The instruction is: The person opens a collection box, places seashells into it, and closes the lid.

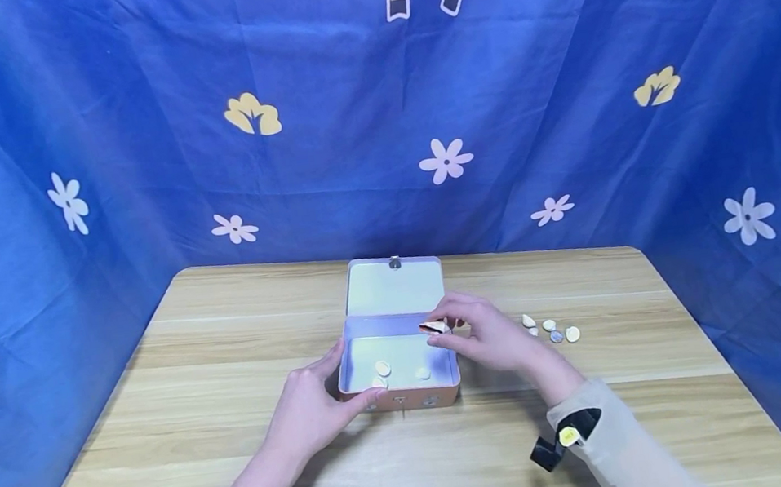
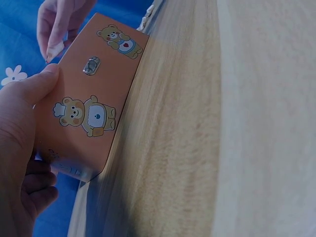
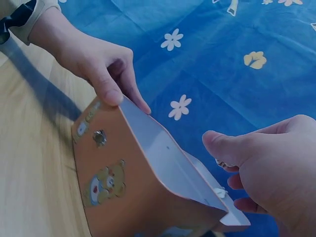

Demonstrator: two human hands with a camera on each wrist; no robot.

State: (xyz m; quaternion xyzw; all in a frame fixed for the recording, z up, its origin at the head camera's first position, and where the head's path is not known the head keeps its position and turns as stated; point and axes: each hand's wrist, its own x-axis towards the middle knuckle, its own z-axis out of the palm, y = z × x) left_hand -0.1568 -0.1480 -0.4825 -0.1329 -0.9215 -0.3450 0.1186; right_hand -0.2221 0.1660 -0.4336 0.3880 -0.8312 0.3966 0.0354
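An orange tin box [image 1: 422,398] with bear pictures and a white inside stands on the table, its hinged lid [image 1: 395,290] raised at the back. My left hand [image 1: 311,406] grips the box at its front left corner, thumb on the front rim and fingers along the left side. Over the right part of the box, my right hand [image 1: 495,338] pinches a pale seashell [image 1: 434,327] between thumb and fingers. Inside lie small pale shells, two together [image 1: 383,369] toward the left and another shell [image 1: 423,373] toward the right.
Several small shells [image 1: 549,325] lie loose on the wooden table [image 1: 226,347], to the right of the box and beyond the right wrist. A blue patterned curtain [image 1: 350,158] hangs behind and beside the table.
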